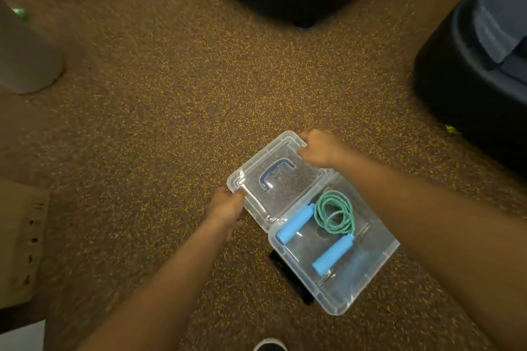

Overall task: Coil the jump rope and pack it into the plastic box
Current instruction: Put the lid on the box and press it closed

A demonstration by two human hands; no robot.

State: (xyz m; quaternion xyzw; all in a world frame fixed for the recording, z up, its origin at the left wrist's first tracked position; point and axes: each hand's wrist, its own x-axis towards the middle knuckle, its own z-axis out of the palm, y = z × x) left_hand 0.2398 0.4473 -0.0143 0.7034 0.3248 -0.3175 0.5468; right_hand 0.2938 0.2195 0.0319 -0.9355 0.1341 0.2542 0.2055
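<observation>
Head view, coiled jump rope inside plastic box, fingers of left hand and right hand gripping clear lid

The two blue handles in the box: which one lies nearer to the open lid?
The upper-left blue handle, whose far end almost reaches the hinge edge of the lid. The other handle lies deeper in the plastic box, beyond the green rope coil.

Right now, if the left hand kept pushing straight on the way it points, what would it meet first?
The left hand already grips the clear lid at its near corner, so the lid is first. Beyond it lies speckled carpet, though depth is hard to judge.
</observation>
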